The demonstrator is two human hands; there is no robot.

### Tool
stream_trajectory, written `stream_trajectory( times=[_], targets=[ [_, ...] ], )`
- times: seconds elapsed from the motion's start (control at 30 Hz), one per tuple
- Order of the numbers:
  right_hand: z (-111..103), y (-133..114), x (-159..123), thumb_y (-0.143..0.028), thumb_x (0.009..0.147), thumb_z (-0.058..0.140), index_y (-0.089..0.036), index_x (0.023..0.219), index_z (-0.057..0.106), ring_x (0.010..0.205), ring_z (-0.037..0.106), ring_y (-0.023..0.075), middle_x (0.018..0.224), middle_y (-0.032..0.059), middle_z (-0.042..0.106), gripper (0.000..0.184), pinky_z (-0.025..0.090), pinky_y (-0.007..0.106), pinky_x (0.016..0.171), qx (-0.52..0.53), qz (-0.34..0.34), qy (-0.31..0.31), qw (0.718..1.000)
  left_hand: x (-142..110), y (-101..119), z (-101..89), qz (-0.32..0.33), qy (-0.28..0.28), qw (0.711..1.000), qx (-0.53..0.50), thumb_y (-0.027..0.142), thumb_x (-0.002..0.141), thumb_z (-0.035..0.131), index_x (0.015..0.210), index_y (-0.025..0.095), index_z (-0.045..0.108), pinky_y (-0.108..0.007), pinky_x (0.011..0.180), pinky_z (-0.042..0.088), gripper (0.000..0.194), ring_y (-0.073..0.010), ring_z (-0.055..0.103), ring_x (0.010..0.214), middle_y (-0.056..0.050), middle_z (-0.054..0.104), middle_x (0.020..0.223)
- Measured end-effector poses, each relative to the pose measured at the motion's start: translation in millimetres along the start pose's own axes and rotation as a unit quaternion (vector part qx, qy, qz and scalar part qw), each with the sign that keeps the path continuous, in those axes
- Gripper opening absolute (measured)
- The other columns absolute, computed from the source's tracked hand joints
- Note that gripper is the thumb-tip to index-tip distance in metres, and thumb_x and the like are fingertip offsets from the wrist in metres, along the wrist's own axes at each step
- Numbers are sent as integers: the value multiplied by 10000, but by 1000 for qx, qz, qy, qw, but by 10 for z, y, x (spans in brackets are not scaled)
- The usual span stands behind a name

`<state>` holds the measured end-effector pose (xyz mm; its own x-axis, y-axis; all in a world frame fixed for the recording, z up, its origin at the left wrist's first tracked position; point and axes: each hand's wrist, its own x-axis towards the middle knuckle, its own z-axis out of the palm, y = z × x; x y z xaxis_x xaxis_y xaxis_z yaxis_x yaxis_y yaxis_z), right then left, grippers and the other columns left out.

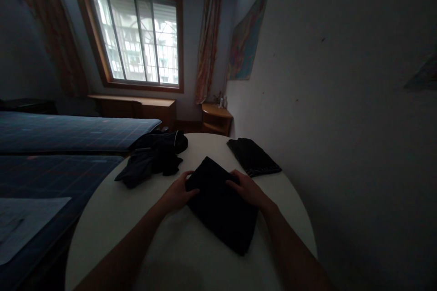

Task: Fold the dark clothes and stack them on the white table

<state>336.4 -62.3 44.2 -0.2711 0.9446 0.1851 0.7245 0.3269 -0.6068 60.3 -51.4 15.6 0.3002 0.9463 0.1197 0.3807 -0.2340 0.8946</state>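
Note:
A folded black garment point(220, 207) lies in the middle of a round white table point(177, 254). My left hand point(179, 191) grips the garment's left edge, thumb and fingers pinched on the cloth. At the garment's upper right edge my right hand point(247, 187) rests on top, fingers curled over the fold. Both forearms reach in from the bottom of the view.
A second folded dark garment point(252, 157) lies at the table's far right. A loose heap of dark clothes point(155, 157) sits at the far left edge. A bed with a blue cover point(64, 134) stands to the left, a plain wall close on the right, a window behind.

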Motion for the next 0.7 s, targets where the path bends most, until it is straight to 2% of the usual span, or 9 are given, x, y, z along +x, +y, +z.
stream_trajectory(
  times=[0.2, 0.3, 0.4, 0.5, 0.6, 0.7],
  targets=[
    [52, 129, 33, -490, 931, 541, -196, 1118, 565, 944, 660, 217, 1084, 92, 698, 349, 477, 321, 801, 14, 42, -17, 999, 46, -78, 33, 27, 58, 996, 57, 300, 788, 651, 1326, 194, 488, -381, 829, 532, 572, -249, 686, 949, -92, 709, 1083],
    [75, 139, 39, -445, 914, 571, -188, 1081, 570, 948, 659, 219, 1074, 95, 697, 307, 477, 325, 810, 22, 39, -14, 999, 71, -122, 46, 39, 66, 994, 75, 322, 807, 649, 1318, 207, 503, -387, 852, 524, 543, -256, 679, 976, -92, 705, 1101],
    [75, 120, 40, -374, 895, 591, -187, 1024, 583, 954, 655, 216, 1042, 81, 699, 227, 474, 327, 829, 18, 42, 3, 999, 98, -159, 42, 46, 60, 994, 82, 369, 862, 593, 1347, 207, 475, -380, 845, 528, 525, -249, 686, 965, -93, 708, 1107],
    [44, 137, 76, -335, 882, 602, -194, 1006, 591, 941, 662, 203, 1028, 62, 707, 188, 484, 316, 825, 34, 56, 19, 998, 148, -226, 40, 48, 81, 990, 106, 381, 904, 514, 1359, 187, 458, -388, 864, 524, 497, -239, 687, 970, -102, 701, 1136],
    [-11, 221, 174, -311, 866, 620, -187, 1026, 613, 953, 670, 205, 1036, 68, 715, 203, 490, 313, 840, 19, 87, 54, 995, 210, -328, 61, 69, 115, 978, 159, 378, 909, 478, 1343, 138, 472, -428, 985, 473, 496, -253, 638, 1105, -135, 663, 1216],
    [-83, 332, 316, -308, 862, 624, -156, 1113, 643, 1040, 659, 230, 1122, 106, 705, 294, 477, 331, 912, -22, 112, 103, 988, 247, -424, 106, 74, 135, 964, 215, 396, 915, 448, 1333, 91, 491, -451, 1076, 408, 519, -274, 561, 1230, -172, 604, 1309]
  ],
)
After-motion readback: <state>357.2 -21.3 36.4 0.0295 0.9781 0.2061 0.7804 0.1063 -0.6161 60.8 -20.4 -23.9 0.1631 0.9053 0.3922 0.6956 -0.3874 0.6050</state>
